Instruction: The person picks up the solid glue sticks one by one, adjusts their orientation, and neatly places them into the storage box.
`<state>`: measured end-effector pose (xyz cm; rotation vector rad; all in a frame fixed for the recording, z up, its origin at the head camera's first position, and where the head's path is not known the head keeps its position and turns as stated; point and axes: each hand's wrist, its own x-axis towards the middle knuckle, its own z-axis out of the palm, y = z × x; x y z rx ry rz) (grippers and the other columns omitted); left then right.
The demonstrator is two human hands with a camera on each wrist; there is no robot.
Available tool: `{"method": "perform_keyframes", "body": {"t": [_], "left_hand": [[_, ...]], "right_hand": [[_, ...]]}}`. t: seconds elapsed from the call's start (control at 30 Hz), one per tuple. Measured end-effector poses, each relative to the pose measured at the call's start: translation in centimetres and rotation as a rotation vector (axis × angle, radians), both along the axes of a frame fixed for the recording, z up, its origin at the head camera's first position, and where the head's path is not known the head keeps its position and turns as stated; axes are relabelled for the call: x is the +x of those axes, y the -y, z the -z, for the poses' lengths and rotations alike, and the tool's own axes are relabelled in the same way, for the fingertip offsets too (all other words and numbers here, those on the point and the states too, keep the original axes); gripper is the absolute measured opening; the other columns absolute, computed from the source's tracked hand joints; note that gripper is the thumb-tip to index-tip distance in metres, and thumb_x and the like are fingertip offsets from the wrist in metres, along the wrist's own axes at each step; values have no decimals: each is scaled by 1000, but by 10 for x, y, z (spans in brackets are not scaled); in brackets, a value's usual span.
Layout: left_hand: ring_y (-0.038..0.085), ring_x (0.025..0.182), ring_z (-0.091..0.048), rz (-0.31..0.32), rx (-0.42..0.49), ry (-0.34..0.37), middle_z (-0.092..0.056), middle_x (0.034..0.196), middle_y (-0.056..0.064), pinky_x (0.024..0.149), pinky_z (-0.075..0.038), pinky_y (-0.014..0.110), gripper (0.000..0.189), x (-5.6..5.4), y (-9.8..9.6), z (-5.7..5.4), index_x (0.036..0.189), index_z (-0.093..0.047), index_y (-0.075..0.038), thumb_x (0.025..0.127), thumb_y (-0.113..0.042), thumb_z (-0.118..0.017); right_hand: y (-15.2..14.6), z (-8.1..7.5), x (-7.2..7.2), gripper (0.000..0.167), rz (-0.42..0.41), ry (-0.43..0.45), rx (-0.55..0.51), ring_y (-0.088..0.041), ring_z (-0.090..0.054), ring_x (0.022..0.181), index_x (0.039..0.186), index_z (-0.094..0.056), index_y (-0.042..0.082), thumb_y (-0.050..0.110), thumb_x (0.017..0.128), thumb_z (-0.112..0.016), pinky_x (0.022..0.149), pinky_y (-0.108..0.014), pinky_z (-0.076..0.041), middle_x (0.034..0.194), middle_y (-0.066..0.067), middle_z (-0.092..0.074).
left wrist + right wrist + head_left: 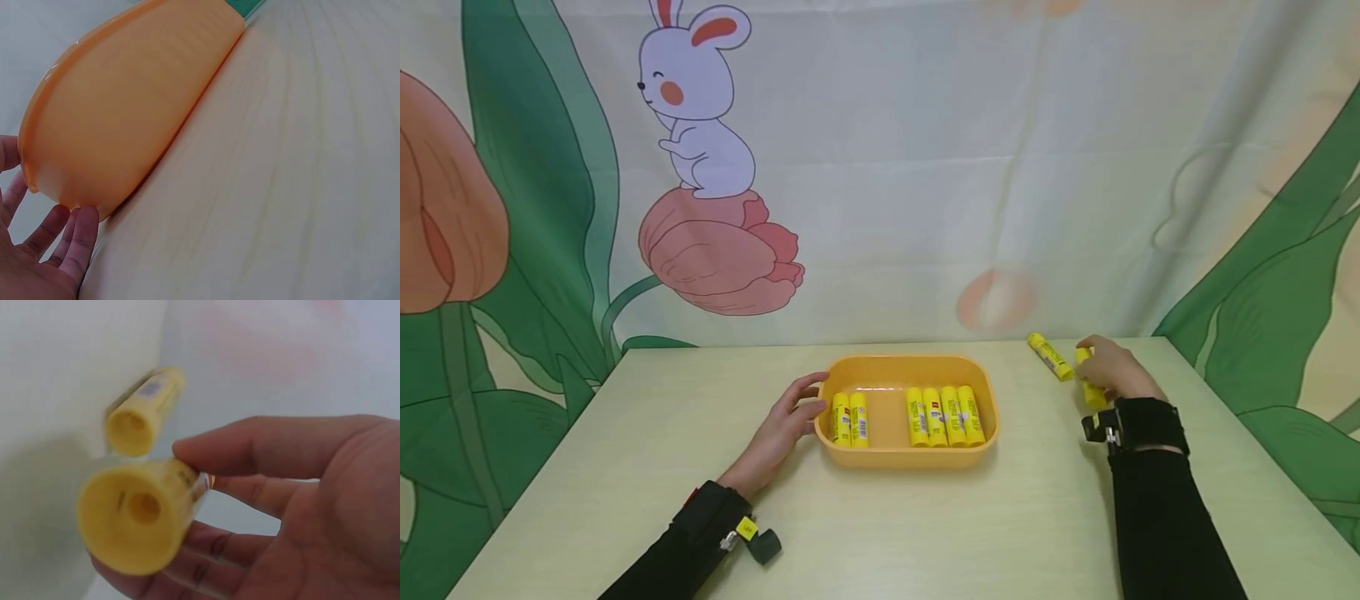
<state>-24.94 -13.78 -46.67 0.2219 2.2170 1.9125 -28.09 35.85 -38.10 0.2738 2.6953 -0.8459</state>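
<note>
A yellow-orange plastic tray [898, 458] stands on the table. Two yellow glue sticks [850, 421] lie at its left end and several more glue sticks [946, 417] sit side by side at its right. My left hand [786, 425] touches the tray's left end; in the left wrist view its fingertips [86, 219] rest against the outer wall. Out to the right, my right hand [1116, 367] holds a yellow glue stick [137, 534] between thumb and fingers, its hollow end facing the right wrist camera. Another glue stick [1050, 357] lies just left of that hand.
The pale wooden table [865, 533] reaches back to a hanging cloth [880, 183] printed with a rabbit, flowers and leaves. The loose glue stick lies near the table's back edge, close to the cloth.
</note>
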Motion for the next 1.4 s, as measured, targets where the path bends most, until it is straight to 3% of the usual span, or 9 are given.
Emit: {"method": "perform_keyframes", "body": {"t": [0.3, 0.53, 0.8, 1.2, 1.4], "left_hand": [[32, 131, -47, -2, -5, -3, -36, 154, 10, 102, -48, 37, 52, -1, 0, 1, 158, -38, -24, 108, -29, -54], [34, 130, -48, -10, -12, -9, -36, 153, 11, 102, -49, 37, 52, 0, 0, 1, 157, -39, -24, 108, -30, -54], [34, 132, -47, 2, -13, -19, -35, 154, 12, 102, -49, 36, 53, 1, 1, 1, 158, -38, -21, 108, -31, -54], [32, 135, -46, 8, -21, 7, -35, 155, 9, 110, -45, 47, 49, -2, 1, 2, 155, -41, -31, 108, -33, -55], [32, 134, -46, 6, -21, 9, -36, 154, 9, 109, -46, 47, 50, -2, 1, 2, 155, -41, -31, 108, -32, -55]], "right_hand": [[7, -11, 5, 70, -86, -53, -148, -35, -59, 93, 156, -23, -13, 11, 99, -55, 76, -44, -60, 130, -37, -46], [14, -20, 7, 71, -130, -79, -206, -36, -61, 98, 156, -22, -14, 10, 100, -57, 76, -44, -60, 137, -40, -44], [25, -32, 11, 71, -151, -99, -205, -30, -60, 89, 157, -22, -13, 12, 100, -58, 74, -39, -59, 133, -35, -47], [37, -38, 13, 71, -159, -101, -163, -35, -60, 99, 156, -27, -10, 14, 99, -61, 77, -40, -60, 133, -34, -48], [46, -45, 16, 70, -189, -125, -168, -34, -62, 97, 156, -27, -9, 13, 98, -60, 77, -40, -60, 132, -34, -51]]}}
